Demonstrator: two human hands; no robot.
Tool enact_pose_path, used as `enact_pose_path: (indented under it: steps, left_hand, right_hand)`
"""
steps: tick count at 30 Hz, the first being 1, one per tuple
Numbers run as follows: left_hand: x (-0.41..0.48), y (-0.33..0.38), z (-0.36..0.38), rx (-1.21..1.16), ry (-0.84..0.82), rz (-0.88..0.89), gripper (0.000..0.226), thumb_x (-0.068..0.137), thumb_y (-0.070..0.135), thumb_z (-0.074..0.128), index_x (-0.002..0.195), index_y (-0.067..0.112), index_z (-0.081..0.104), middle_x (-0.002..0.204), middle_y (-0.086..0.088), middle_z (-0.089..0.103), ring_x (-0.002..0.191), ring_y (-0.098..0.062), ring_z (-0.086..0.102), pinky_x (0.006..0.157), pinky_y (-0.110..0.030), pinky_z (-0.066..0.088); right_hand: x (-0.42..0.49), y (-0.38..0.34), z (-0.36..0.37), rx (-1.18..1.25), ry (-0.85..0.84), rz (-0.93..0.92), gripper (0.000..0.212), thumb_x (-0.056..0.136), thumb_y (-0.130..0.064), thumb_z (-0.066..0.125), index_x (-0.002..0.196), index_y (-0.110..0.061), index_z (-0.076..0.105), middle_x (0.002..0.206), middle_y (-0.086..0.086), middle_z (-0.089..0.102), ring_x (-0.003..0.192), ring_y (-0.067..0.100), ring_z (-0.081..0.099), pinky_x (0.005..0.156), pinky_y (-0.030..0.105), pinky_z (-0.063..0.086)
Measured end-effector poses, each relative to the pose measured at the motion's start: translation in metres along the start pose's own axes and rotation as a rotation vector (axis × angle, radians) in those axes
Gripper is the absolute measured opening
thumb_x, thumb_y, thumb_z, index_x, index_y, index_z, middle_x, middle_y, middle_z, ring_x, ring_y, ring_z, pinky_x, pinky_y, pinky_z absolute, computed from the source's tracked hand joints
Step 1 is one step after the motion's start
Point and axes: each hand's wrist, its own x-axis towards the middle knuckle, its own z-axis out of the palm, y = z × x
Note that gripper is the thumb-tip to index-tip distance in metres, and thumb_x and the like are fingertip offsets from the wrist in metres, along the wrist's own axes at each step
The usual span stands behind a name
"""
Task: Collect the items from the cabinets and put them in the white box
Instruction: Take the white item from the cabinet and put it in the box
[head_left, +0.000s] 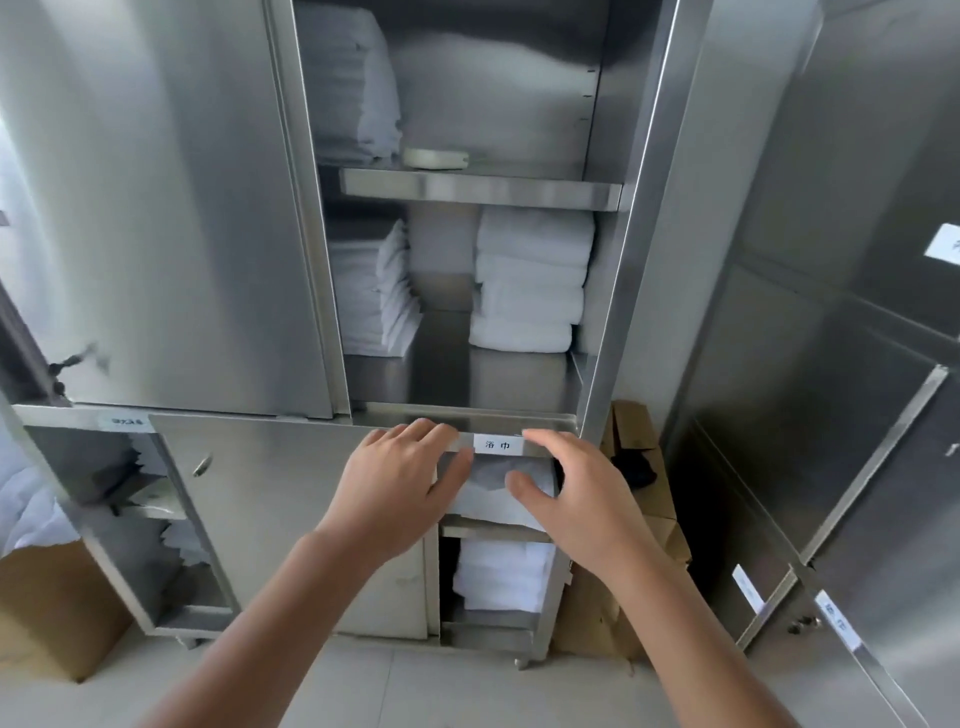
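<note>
A steel cabinet stands open in front of me. Its middle shelf holds a stack of thick white towels on the right and thinner folded linen on the left. More folded white linen fills the top shelf. In the lower compartment lie a white folded item and, one shelf down, white towels. My left hand and my right hand are stretched toward that lower opening, fingers spread, holding nothing. The white box is not in view.
A small roll of tape lies on the top shelf's front edge. Brown cardboard boxes stand at the left and beside the cabinet on the right. A second steel cabinet stands at the right. An open lower door shows crumpled white cloth.
</note>
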Motion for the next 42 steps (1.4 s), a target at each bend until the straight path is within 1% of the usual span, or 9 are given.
enact_pose_path:
  steps: [5,8,15,20,26,33,36,38,42]
  left_hand:
    - [0.06,-0.011,0.034,-0.006,0.003,0.014,0.049,0.097,0.055,0.028,0.112,0.026,0.064,0.107,0.01,0.068,0.096,-0.018,0.066,0.084,-0.032,0.046]
    - [0.094,-0.023,0.058,0.0,0.005,-0.024,0.046,0.097,0.054,0.028,0.11,0.028,0.063,0.102,0.013,0.067,0.091,-0.016,0.065,0.08,-0.029,0.044]
    - [0.175,-0.032,0.088,0.071,0.004,-0.085,0.05,0.099,0.056,0.028,0.118,0.027,0.063,0.112,0.011,0.068,0.098,-0.015,0.066,0.083,-0.031,0.046]
    - [0.196,-0.063,0.074,0.108,0.093,-0.16,0.061,0.097,0.063,0.013,0.119,0.032,0.061,0.115,0.014,0.067,0.1,-0.012,0.066,0.086,-0.029,0.048]
    - [0.219,-0.105,0.042,0.19,0.156,-0.27,0.068,0.094,0.066,0.007,0.12,0.034,0.062,0.121,0.017,0.066,0.104,-0.009,0.065,0.088,-0.027,0.047]
    - [0.271,-0.122,0.007,0.203,0.221,-0.206,0.058,0.096,0.06,0.018,0.121,0.031,0.062,0.121,0.015,0.066,0.105,-0.013,0.065,0.09,-0.03,0.046]
    - [0.293,-0.131,-0.011,0.224,0.272,-0.164,0.05,0.099,0.057,0.025,0.12,0.032,0.062,0.12,0.015,0.066,0.106,-0.012,0.064,0.091,-0.03,0.046]
    - [0.305,-0.138,-0.027,0.212,0.334,-0.137,0.049,0.097,0.056,0.028,0.115,0.03,0.065,0.113,0.014,0.068,0.099,-0.014,0.066,0.087,-0.031,0.048]
    - [0.324,-0.147,-0.061,0.219,0.472,-0.089,0.038,0.096,0.051,0.035,0.106,0.031,0.066,0.101,0.016,0.069,0.087,-0.013,0.066,0.074,-0.026,0.043]
  right_hand:
    - [0.06,0.03,0.007,-0.001,-0.01,0.015,0.057,0.094,-0.055,0.063,0.146,-0.034,0.052,0.146,-0.019,0.054,0.136,0.003,0.045,0.104,0.018,0.034]
    - [0.1,0.051,0.015,-0.004,-0.034,-0.003,0.058,0.094,-0.054,0.063,0.147,-0.033,0.051,0.145,-0.017,0.054,0.136,0.005,0.046,0.11,0.024,0.04]
    - [0.202,0.085,0.017,0.028,-0.078,-0.07,0.059,0.095,-0.053,0.063,0.149,-0.032,0.05,0.149,-0.013,0.053,0.14,0.008,0.045,0.11,0.027,0.038]
    - [0.273,0.062,0.019,0.054,-0.072,-0.223,0.055,0.095,-0.049,0.064,0.145,-0.029,0.054,0.145,-0.012,0.058,0.135,0.009,0.05,0.105,0.023,0.04]
    - [0.319,0.022,0.037,0.073,-0.115,-0.37,0.058,0.095,-0.052,0.062,0.148,-0.029,0.051,0.147,-0.011,0.056,0.134,0.008,0.051,0.1,0.016,0.036]
    - [0.356,-0.01,0.012,0.014,-0.01,-0.503,0.058,0.094,-0.052,0.062,0.147,-0.031,0.052,0.146,-0.017,0.055,0.135,0.004,0.048,0.106,0.016,0.037]
    - [0.372,-0.035,-0.009,-0.025,0.083,-0.608,0.056,0.093,-0.053,0.061,0.145,-0.032,0.054,0.144,-0.019,0.056,0.133,0.0,0.047,0.102,0.009,0.034]
    - [0.383,-0.053,-0.022,-0.03,0.145,-0.656,0.054,0.093,-0.052,0.061,0.143,-0.032,0.056,0.141,-0.02,0.058,0.131,-0.001,0.046,0.101,0.008,0.031]
    - [0.406,-0.076,-0.041,-0.036,0.21,-0.699,0.054,0.093,-0.048,0.064,0.142,-0.028,0.057,0.139,-0.017,0.059,0.13,0.001,0.048,0.104,0.014,0.036]
